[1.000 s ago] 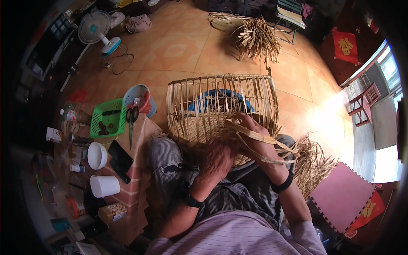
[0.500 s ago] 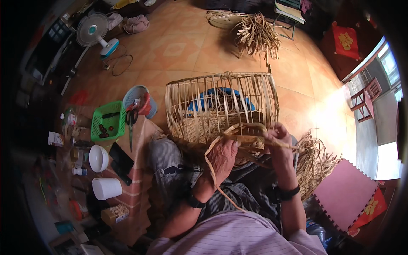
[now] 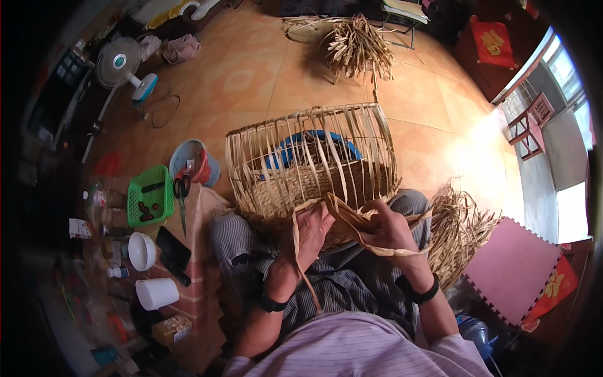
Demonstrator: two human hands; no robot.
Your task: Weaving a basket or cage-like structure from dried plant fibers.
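1. The basket (image 3: 312,160) lay on its side against the person's knees; its woven base was hidden behind both hands.
2. The left hand (image 3: 312,229) pinched a strip (image 3: 300,251), and the right hand (image 3: 386,226) gripped folded strips.
3. Bare floor lay beyond the basket.
4. A green tray (image 3: 151,196) and scissors (image 3: 182,201) sat left of the basket.

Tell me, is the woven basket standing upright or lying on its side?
On its side: the basket rests across the lap, its ribs arching over like a barrel.
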